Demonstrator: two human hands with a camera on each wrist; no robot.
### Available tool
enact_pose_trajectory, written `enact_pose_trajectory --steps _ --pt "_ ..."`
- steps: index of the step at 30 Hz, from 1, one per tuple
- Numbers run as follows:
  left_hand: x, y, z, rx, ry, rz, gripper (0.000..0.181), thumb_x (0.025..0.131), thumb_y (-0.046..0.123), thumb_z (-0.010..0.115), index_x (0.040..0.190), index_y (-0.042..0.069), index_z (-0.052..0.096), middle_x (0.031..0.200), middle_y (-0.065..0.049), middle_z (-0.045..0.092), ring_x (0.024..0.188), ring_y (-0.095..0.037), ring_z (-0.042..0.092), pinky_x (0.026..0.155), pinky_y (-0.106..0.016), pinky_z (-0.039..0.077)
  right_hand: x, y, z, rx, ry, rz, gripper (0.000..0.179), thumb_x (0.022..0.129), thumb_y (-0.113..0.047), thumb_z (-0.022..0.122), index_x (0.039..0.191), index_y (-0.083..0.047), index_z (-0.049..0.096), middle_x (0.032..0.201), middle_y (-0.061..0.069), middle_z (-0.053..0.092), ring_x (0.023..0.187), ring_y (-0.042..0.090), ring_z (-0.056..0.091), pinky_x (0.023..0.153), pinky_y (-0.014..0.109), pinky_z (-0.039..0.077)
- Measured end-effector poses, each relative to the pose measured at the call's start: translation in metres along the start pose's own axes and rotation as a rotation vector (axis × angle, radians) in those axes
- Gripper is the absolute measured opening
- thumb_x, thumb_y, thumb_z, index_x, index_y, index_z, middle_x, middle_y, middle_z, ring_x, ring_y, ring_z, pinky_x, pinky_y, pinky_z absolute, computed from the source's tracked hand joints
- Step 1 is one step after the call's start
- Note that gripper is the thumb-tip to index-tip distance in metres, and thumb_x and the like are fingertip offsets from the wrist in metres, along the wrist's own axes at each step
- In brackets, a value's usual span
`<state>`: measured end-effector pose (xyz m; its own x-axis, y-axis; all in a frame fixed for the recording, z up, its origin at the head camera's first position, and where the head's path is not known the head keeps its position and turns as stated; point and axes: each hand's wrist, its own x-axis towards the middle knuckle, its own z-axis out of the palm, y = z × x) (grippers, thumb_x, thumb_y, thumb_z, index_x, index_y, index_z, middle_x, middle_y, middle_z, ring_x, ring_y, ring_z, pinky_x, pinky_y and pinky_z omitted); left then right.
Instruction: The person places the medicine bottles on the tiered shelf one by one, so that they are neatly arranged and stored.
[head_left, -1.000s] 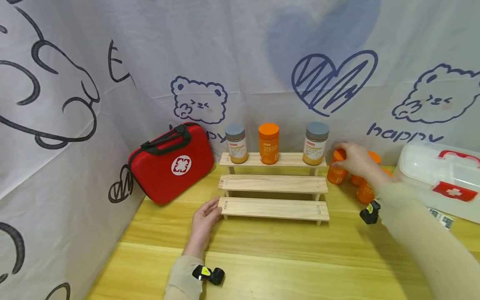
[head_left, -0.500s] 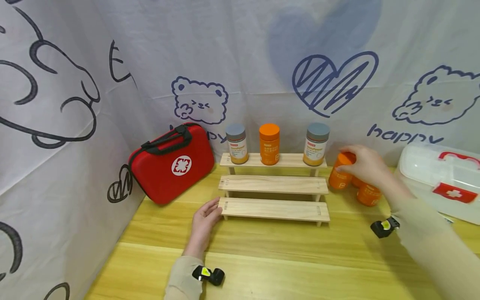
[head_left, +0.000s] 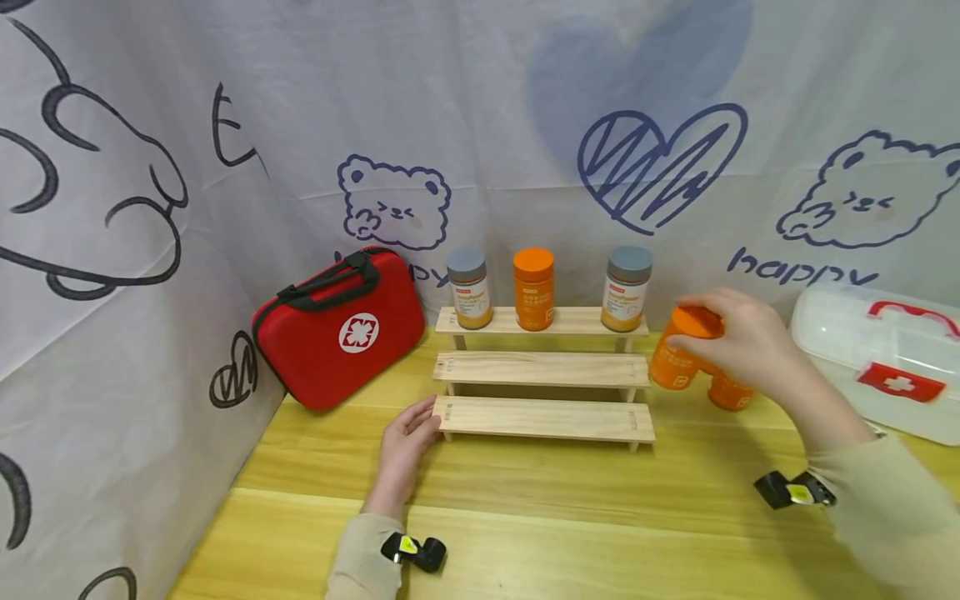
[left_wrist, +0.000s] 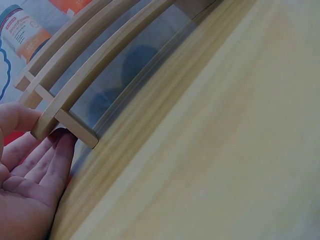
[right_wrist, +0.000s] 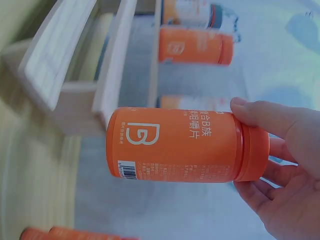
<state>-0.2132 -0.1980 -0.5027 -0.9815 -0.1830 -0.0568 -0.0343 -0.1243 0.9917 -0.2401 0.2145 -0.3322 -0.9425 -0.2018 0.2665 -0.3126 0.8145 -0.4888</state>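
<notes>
My right hand (head_left: 738, 333) grips an orange supplement jar (right_wrist: 175, 145) by its lid, thumb on one side and fingers on the other. In the head view that jar is slightly tilted, just right of a three-tier wooden shelf (head_left: 543, 417). My left hand (head_left: 407, 442) holds the left end of the lowest tier; the left wrist view shows the thumb (left_wrist: 20, 117) at the board's end and fingertips beneath it. On the top tier stand a grey-lidded jar (head_left: 470, 292) at left, an orange jar (head_left: 534, 292) near the middle and another grey-lidded jar (head_left: 627, 292) at right.
Behind the right hand, another orange jar (head_left: 729, 393) stands on the wooden table (head_left: 525, 517), partly hidden. A clear first-aid box (head_left: 885, 367) with a red handle is at far right. A red first-aid bag (head_left: 341, 329) leans against the white cloth (head_left: 495, 100) at left.
My right hand has taken hold of the orange jar's lid and drawn it up and slightly toward me, out of the group. The left hand stays at the shelf's end.
</notes>
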Motion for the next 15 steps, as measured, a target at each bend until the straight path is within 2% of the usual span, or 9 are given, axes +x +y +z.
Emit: enact_pose_trajectory --steps 7,11,15 --pt "0.0 0.0 -0.001 -0.009 0.006 0.006 0.039 0.091 0.001 0.061 0.129 -0.006 0.055 0.115 -0.02 0.058 0.099 -0.016 0.06 0.085 -0.025 0.052 0.002 -0.035 0.005 0.043 0.017 -0.141 0.05 0.081 -0.024 0.078 0.122 0.0 0.062 0.121 0.021 0.058 0.106 0.036 0.051 0.086 0.054 0.044" --pt "0.0 0.0 -0.001 0.0 0.004 0.011 0.04 0.091 0.001 0.061 0.13 -0.006 0.055 0.117 -0.023 0.057 0.1 -0.017 0.059 0.086 -0.025 0.051 0.011 -0.052 0.017 0.082 -0.012 -0.197 0.049 0.079 -0.021 0.08 0.121 -0.002 0.064 0.123 0.018 0.058 0.111 0.035 0.05 0.093 0.053 0.042" --pt "0.0 0.0 0.0 0.004 0.001 0.007 0.041 0.091 0.001 0.061 0.13 -0.005 0.055 0.119 -0.024 0.057 0.1 -0.016 0.059 0.086 -0.025 0.051 0.024 -0.069 0.034 0.114 -0.038 -0.256 0.046 0.078 -0.019 0.08 0.119 -0.004 0.065 0.119 0.014 0.061 0.106 0.03 0.055 0.089 0.048 0.047"
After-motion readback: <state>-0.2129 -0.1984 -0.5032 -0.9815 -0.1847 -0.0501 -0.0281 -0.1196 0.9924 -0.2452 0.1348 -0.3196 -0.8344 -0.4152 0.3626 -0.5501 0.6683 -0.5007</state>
